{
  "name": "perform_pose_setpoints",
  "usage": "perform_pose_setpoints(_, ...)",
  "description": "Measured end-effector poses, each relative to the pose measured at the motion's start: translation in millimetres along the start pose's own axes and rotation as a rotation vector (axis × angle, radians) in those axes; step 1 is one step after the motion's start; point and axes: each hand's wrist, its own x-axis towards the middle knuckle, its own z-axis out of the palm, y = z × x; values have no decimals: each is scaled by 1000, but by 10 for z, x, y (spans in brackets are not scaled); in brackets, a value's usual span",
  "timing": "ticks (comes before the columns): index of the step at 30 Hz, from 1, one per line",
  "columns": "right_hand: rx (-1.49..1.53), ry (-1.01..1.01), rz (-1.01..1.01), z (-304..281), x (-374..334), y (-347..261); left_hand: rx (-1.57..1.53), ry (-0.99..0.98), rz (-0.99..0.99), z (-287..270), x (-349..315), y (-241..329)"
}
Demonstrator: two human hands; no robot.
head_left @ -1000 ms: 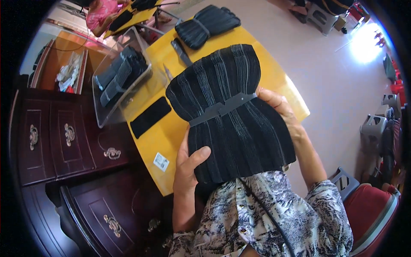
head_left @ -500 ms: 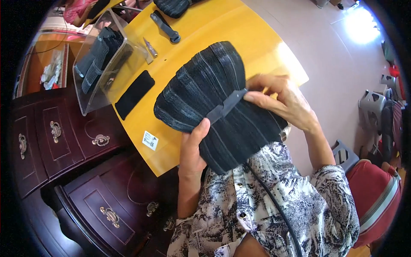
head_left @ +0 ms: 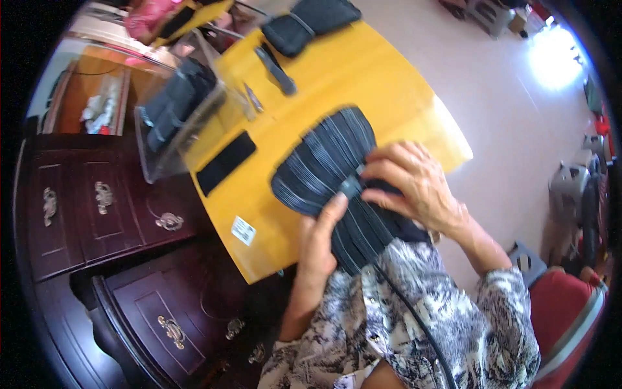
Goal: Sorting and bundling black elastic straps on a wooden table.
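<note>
I hold a thick bundle of black knitted pieces [head_left: 324, 159], sock-like, with pale stripes where their folds show. A dark grey band [head_left: 350, 187] crosses its middle, and the bundle fans out above it. My left hand [head_left: 317, 245] grips the left edge, thumb pressed on the band's left end. At the band's right end, my right hand [head_left: 414, 188] is closed on the side of the bundle, its fingers curled and slightly blurred. The lower part of the bundle rests near my patterned shirt. Whether the band's right end is fastened is hidden by my fingers.
On the yellow table [head_left: 414, 84] lie a flat black piece [head_left: 227, 163], a white label [head_left: 243, 231], a dark strap [head_left: 275, 70], a small pointed tool [head_left: 254, 98] and another banded black bundle [head_left: 311, 26]. A clear bin [head_left: 150, 170] holds dark bundles. Dark drawers [head_left: 110, 201] stand left.
The bundle and both hands now appear lower and farther right in view. My right hand has shifted from stretching the band's end to curling over the bundle's side. The view has tilted.
</note>
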Motion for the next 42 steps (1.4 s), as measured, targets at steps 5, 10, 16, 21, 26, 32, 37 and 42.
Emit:
perform_pose_setpoints(5,83,-58,74,15,12,-13,54,22,40,-30,2,-121)
perform_pose_setpoints(10,64,-97,74,21,24,-48,28,16,52,-61,11,-179)
perform_pose_setpoints(16,-7,-133,39,8,86,-12,10,1,71,80,2,-133)
perform_pose_setpoints(21,-201,-228,-51,-33,187,-9,26,-22,111,92,56,-153)
perform_pose_setpoints(26,-387,-334,-231,-82,289,-4,54,-28,161,132,39,-90)
perform_pose_setpoints(32,-236,-349,-272,-166,331,-69,58,-25,129,67,-42,-76)
perform_pose_setpoints(37,347,-334,-76,-237,394,239,34,-25,117,123,-47,31)
perform_pose_setpoints(42,623,-168,257,-300,550,298,-139,111,-63,109,3,166)
